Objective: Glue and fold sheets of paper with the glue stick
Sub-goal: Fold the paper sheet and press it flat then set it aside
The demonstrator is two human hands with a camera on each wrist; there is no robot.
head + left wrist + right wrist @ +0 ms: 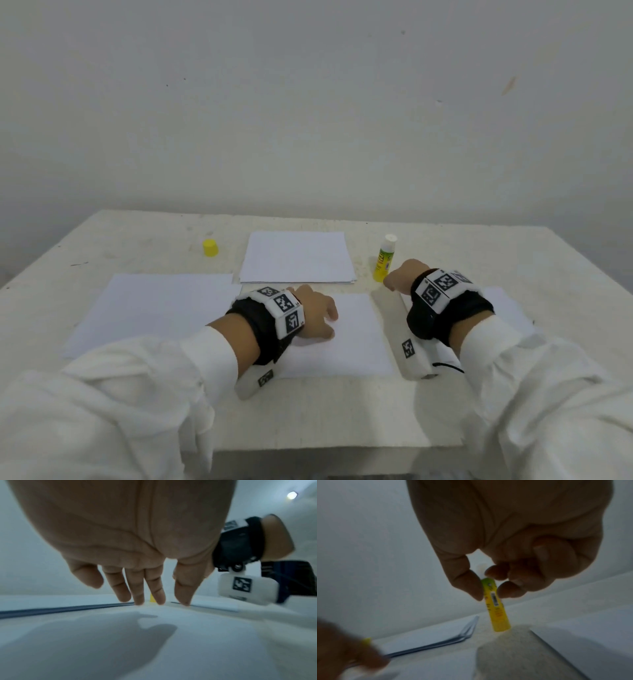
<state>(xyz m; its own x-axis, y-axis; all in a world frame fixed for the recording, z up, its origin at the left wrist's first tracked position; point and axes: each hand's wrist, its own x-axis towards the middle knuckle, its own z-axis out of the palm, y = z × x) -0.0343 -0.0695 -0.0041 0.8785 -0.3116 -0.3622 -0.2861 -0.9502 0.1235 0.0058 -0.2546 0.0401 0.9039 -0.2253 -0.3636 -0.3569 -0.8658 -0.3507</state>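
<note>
The glue stick has a yellow body with a green band near the top, a white tip, and a small black-and-white barcode on its label. Its cap is plain yellow. The stack of paper, the folded sheet and the sheet on the left are white. The tabletop is off-white with faint dark specks. Both wristbands are black with white blocks bearing black-and-white square codes. The sleeves are white, the wall pale grey-white.

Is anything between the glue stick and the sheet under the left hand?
Nothing visible. The right hand pinches the uncapped glue stick upright beside the sheet; only bare table lies between.
</note>
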